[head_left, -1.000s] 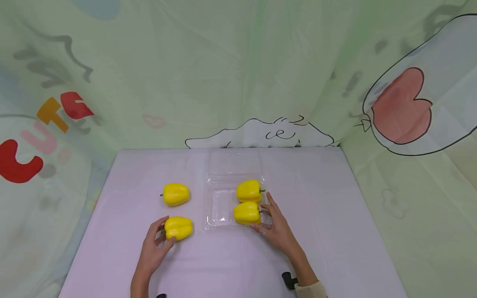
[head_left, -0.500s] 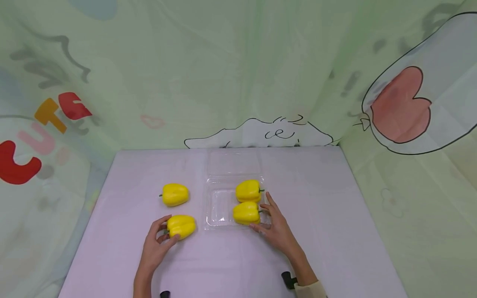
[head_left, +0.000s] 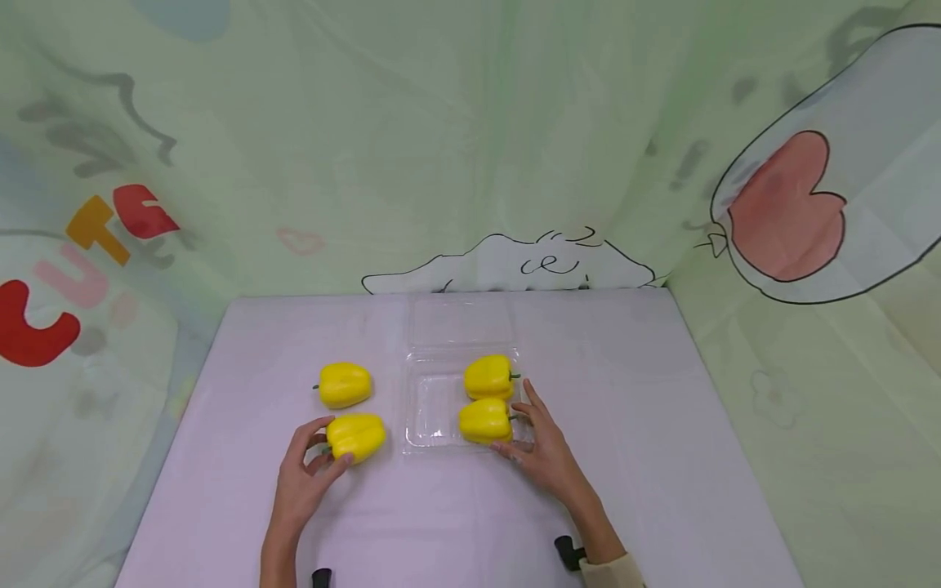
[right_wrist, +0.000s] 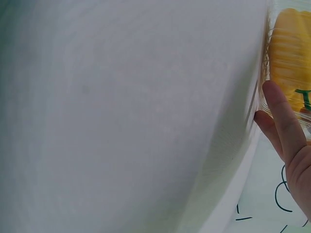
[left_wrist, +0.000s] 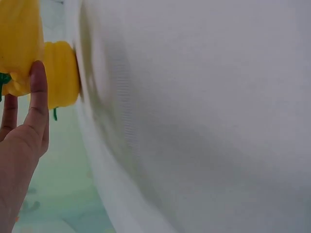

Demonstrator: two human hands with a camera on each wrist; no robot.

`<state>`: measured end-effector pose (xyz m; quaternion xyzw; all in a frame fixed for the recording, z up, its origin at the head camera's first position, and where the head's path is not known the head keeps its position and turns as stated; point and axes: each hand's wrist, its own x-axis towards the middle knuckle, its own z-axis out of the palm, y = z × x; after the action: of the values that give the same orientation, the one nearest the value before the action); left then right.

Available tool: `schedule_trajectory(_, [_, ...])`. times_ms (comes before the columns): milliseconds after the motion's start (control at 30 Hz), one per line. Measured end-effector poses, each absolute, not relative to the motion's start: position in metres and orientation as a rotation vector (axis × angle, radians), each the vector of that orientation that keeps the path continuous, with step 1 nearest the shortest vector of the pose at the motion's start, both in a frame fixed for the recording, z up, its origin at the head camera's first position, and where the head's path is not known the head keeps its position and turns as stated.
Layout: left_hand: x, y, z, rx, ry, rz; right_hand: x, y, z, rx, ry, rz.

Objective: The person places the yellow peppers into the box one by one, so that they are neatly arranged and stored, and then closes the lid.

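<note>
Container (head_left: pixel 434 404), head view: clear plastic, its lid (head_left: pixel 461 321) folded back behind it on the pale cloth (head_left: pixel 625 384).
Peppers inside, head view: rear pepper (head_left: pixel 488 377) and front pepper (head_left: pixel 485 421), both yellow, lie side by side in the container's right half, green stems pointing right.
Loose pepper (head_left: pixel 344 385), head view: yellow, on the cloth left of the container, stem pointing away from it.
Held pepper (head_left: pixel 357 438), head view: left of the container's front part and apart from it; the left hand (head_left: pixel 300 482) grips its stem end between thumb and fingers.
Right hand (head_left: pixel 544 453), head view: at the container's right front corner, fingers extended, thumb by the front edge; I cannot tell whether it touches the front pepper.
Backdrop (head_left: pixel 412 163), head view: green printed fabric behind the container.
Held pepper, left wrist view: looks raised off the cloth, fingers against its side; the loose pepper sits beyond.
Right hand, right wrist view: straight fingers rest along the container's outer wall, a yellow pepper showing through.
</note>
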<state>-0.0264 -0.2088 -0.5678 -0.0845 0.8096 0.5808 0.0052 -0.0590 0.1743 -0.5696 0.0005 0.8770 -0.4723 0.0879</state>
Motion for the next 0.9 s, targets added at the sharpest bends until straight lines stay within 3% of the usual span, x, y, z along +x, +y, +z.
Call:
schedule_trajectory(367, [-0.038, -0.195, -0.544, -0.1, 2.41, 1.914, -0.059, 0.175, -0.571, 0.0, 2.623, -1.396])
schedule_trajectory(900, [-0.056, -0.17, -0.541, 0.065, 2.386, 1.803, -0.059, 0.174, -0.57, 0.011, 2.612, -1.396])
